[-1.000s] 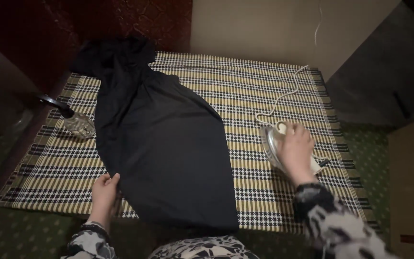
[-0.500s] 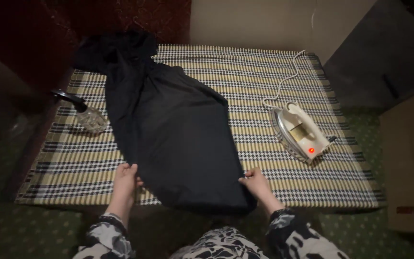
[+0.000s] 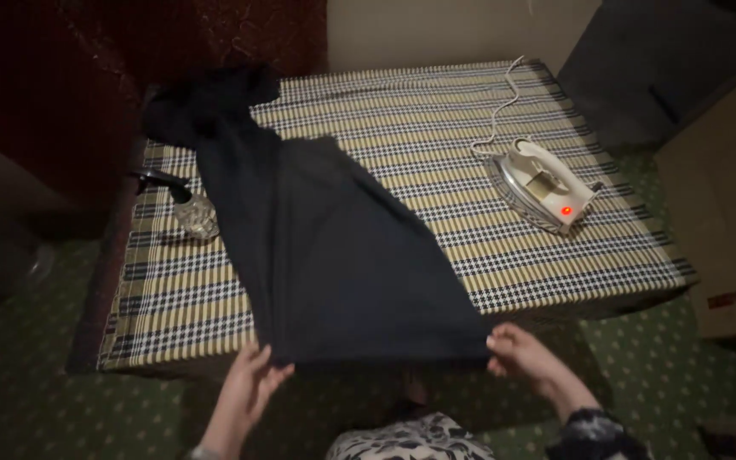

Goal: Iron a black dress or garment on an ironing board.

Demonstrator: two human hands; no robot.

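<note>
Running lengthwise away from both grips across the checked surface (image 3: 504,255), the black garment (image 3: 334,247) has its near hem pinched by left hand (image 3: 249,388) and right hand (image 3: 521,353) at opposite corners.

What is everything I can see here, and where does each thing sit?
Black garment: one, black, spread lengthwise over the table, near edge lifted.
Checked cloth: one, yellow, black and white, covering the table.
Iron: one, white, red light lit, lying on its side at right.
Cord: one, white, running from the iron toward the wall.
Glass bottle: one, clear with dark top, at left.
Carpet: green, patterned, underneath.
Left hand: grips the garment's near left corner.
Right hand: grips the near right corner.
</note>
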